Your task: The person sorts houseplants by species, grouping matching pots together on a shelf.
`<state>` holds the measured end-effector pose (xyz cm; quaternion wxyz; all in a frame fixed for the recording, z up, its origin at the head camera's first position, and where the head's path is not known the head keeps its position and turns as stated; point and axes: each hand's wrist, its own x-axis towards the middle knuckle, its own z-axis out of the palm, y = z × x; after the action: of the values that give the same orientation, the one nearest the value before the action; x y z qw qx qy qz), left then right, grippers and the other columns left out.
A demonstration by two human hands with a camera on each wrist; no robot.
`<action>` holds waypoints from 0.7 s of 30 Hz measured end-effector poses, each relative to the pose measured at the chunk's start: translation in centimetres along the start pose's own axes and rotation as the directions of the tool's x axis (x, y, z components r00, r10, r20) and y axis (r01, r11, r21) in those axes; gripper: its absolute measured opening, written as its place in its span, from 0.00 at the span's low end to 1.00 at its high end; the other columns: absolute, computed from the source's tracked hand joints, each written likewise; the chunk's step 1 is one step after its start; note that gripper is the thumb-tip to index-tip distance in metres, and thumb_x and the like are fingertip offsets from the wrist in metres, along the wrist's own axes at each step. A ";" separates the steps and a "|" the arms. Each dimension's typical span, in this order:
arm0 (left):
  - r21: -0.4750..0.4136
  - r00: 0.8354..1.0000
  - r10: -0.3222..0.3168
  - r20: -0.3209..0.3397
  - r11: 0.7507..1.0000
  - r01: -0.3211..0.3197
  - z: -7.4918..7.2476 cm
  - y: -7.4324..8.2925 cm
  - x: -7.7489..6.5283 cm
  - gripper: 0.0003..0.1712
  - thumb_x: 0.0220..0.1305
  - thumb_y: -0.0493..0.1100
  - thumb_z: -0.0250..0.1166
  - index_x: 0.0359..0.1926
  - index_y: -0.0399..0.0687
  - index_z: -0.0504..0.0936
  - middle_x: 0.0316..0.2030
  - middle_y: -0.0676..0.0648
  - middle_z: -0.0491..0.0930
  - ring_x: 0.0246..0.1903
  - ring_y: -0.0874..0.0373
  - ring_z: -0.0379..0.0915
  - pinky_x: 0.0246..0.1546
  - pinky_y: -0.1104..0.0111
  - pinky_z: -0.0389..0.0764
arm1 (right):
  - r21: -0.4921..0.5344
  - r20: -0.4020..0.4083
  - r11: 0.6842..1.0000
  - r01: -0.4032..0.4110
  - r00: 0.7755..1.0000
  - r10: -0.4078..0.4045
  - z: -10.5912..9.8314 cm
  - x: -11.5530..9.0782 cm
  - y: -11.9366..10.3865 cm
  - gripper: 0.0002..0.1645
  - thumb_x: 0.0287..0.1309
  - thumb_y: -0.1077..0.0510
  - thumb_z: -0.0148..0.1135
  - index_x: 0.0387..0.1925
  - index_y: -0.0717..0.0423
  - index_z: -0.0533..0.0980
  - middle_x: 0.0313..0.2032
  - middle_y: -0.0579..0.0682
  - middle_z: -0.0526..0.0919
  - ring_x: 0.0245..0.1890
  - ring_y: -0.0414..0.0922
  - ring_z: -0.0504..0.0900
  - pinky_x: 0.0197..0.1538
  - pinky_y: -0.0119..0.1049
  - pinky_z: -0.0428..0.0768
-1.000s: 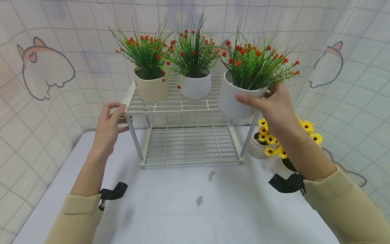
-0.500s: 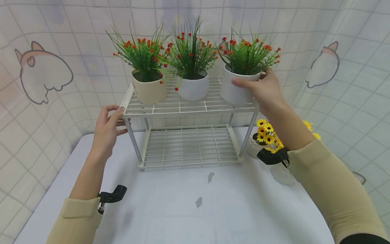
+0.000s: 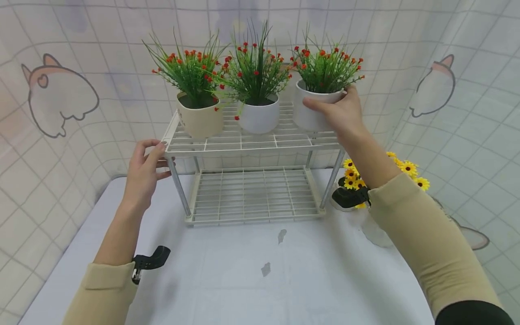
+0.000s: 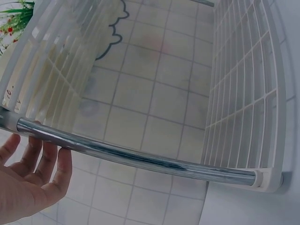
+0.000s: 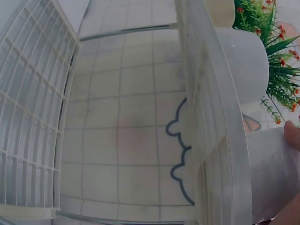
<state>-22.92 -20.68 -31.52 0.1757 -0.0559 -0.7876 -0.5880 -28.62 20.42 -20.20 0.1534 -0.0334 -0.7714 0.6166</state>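
Observation:
In the head view my right hand (image 3: pixel 343 110) grips a white pot of red-flowered grass (image 3: pixel 313 108), thumb on its front and fingers round the back right. That pot stands at the right end of the top tier of a white wire rack (image 3: pixel 252 143). At the rack's top left corner, my left hand (image 3: pixel 142 169) holds on, thumb at the corner. The left wrist view shows its fingertips (image 4: pixel 63 157) against the chrome post (image 4: pixel 140 157). A cream pot (image 3: pixel 201 119) and another white pot (image 3: pixel 259 116), both with red flowers, share the top tier.
Yellow-flowered plants (image 3: pixel 408 169) in pale pots stand on the table right of the rack, partly hidden by my right arm. The rack's lower tier (image 3: pixel 252 194) rests on the white tablecloth (image 3: pixel 227 271). A tile-patterned curtain (image 3: pixel 101 27) hangs behind and at both sides.
My right hand has moved the white pot back and left, from the rack's front right corner to beside the middle pot. The left hand stays at the rack's corner.

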 end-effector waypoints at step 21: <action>-0.011 1.000 -0.009 0.006 1.000 0.009 -0.1 -0.1 0.1 0.21 0.82 0.57 0.47 0.66 0.55 0.66 0.52 0.48 0.77 0.48 0.55 0.77 0.55 0.52 0.79 | -0.242 0.082 0.939 0.246 0.969 -0.232 -3.9 -8.8 1.4 0.49 0.63 0.46 0.71 0.76 0.53 0.55 0.72 0.52 0.63 0.72 0.48 0.60 0.73 0.47 0.61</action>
<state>-23.01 -20.86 -31.59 0.1703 -0.0550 -0.7852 -0.5928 -19.41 22.27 -22.49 0.2014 0.0575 -0.8452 0.4916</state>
